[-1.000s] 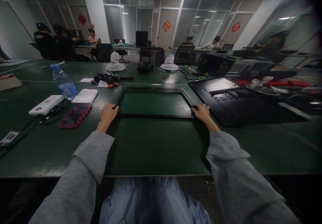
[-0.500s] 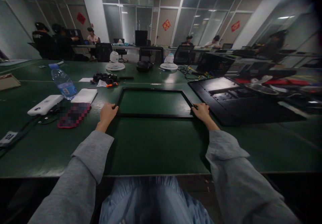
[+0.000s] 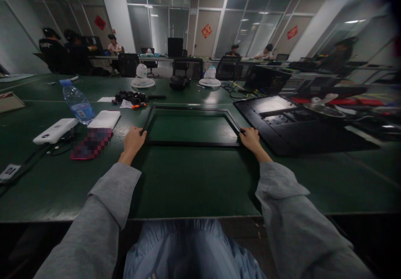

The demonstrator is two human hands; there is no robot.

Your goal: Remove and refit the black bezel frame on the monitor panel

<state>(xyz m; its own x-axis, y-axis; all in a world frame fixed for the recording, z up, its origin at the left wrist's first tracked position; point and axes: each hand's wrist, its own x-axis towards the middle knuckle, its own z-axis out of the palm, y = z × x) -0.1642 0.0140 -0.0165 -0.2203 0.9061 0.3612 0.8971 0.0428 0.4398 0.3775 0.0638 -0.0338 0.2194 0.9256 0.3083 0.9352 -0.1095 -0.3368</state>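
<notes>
A thin black rectangular frame (image 3: 194, 144) is held over the green table (image 3: 194, 183), its near bar toward me and its far bar slightly higher in view than the near one. My left hand (image 3: 133, 143) grips its left side, thumb and fingers closed near the front corner. On the opposite side my right hand (image 3: 250, 140) pinches the right bar near the other front corner. Green tabletop shows through the opening. Whether the near bar touches the table, I cannot tell.
To the left lie a water bottle (image 3: 78, 103), a white power bank (image 3: 55, 131), white tissue (image 3: 104, 119) and a phone (image 3: 91, 144). A large black panel (image 3: 282, 128) lies at right. Farther back stand two white fans (image 3: 143, 82). Several people sit beyond.
The far bar of the frame has risen slightly, while the near bar stays almost where it was. Both hands keep their hold and have barely moved.
</notes>
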